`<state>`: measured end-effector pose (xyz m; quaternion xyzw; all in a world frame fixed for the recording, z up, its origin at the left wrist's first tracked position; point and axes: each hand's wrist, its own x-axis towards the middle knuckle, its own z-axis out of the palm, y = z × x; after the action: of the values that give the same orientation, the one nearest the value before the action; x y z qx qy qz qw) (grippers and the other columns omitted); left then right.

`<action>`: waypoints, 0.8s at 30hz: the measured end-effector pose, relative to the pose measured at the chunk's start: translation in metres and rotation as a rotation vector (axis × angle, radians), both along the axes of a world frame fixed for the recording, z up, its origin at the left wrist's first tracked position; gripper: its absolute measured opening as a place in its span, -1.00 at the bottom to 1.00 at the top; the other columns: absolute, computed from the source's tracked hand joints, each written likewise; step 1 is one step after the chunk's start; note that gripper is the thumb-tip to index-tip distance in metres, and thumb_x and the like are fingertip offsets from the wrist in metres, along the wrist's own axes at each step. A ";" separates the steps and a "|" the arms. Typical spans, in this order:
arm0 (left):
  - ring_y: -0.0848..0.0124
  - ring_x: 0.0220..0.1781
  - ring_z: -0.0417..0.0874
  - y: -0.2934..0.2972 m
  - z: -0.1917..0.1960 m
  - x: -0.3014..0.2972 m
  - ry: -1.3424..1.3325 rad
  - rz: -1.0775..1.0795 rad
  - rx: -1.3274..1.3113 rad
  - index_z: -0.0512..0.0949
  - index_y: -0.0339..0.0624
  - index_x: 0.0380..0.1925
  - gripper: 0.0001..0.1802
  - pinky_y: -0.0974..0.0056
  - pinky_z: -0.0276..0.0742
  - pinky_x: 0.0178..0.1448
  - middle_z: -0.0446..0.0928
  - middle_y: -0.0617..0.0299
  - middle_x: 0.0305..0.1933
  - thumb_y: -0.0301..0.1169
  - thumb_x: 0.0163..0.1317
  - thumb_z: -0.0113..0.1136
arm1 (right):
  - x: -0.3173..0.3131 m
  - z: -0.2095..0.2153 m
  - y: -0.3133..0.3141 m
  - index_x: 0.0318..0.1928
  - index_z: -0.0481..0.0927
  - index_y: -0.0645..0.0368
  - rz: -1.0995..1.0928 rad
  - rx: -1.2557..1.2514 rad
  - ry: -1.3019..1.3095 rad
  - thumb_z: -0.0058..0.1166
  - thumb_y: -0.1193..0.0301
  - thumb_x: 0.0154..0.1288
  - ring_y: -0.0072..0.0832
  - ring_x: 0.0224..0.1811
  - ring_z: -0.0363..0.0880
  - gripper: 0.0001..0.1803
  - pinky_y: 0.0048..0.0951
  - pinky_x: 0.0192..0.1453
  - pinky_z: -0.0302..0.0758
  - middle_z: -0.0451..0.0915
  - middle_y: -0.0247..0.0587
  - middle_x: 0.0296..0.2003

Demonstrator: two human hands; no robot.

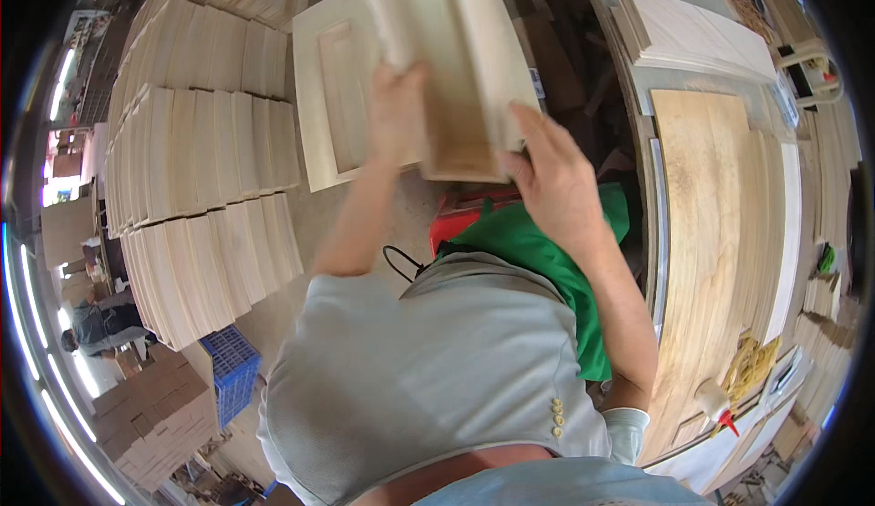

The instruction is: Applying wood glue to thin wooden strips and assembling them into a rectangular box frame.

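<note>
A long pale wooden trough-shaped piece (456, 59), like a narrow drawer, hangs in front of me, its far end cut off by the upper edge. Its two long sides stand raised, and motion blurs part of it. My left hand (398, 114), also blurred, grips the left side. On the right side near the close end, my right hand (554, 164) is closed with thumb and fingers on the wood. Behind and left of the piece is a pale wooden panel (314, 96) with a recessed rectangle, partly covered by my left hand and the held piece.
Tall stacks of wooden boards (200, 146) stand to the left, with a blue plastic crate (234, 374) nearer. Along the right runs a workbench (629, 23) bearing wooden panels (697, 223) and a red-tipped glue bottle (715, 401). A green cloth (592, 305) and something red (456, 223) are in front of me.
</note>
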<state>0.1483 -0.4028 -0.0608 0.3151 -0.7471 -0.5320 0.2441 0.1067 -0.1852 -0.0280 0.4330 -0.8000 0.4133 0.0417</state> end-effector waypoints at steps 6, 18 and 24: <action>0.13 0.17 0.53 -0.162 -0.059 0.088 -0.272 0.176 0.303 0.38 -0.38 0.19 -0.45 0.10 0.39 0.26 0.52 -0.07 0.12 -0.39 0.18 0.13 | 0.004 -0.065 0.045 0.08 0.54 0.25 -0.064 0.148 -0.470 0.17 0.43 0.26 -0.09 -0.12 0.66 -0.62 -0.25 -0.05 0.60 0.64 0.05 -0.11; 0.06 0.42 0.25 -0.221 -0.114 0.097 -0.559 0.207 0.369 0.16 -0.37 0.34 -0.30 0.03 0.19 0.44 0.27 -0.15 0.36 -0.36 0.22 0.11 | 0.005 -0.084 0.077 0.15 0.51 0.26 -0.095 0.289 -0.707 0.10 0.48 0.33 -0.23 -0.06 0.68 -0.62 -0.37 -0.01 0.57 0.65 0.06 -0.09; 0.07 0.41 0.26 -0.203 -0.089 0.087 -0.533 0.192 0.400 0.12 -0.34 0.36 -0.26 0.04 0.21 0.44 0.25 -0.12 0.38 -0.35 0.22 0.12 | 0.004 -0.085 0.082 0.14 0.52 0.27 -0.113 0.265 -0.727 0.11 0.49 0.33 -0.26 -0.07 0.68 -0.63 -0.38 -0.03 0.57 0.66 0.04 -0.08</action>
<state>0.2355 -0.6061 -0.1499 0.5537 -0.6324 -0.5414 0.0227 0.1105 -0.1033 -0.1132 0.2151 -0.8316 0.4299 -0.2781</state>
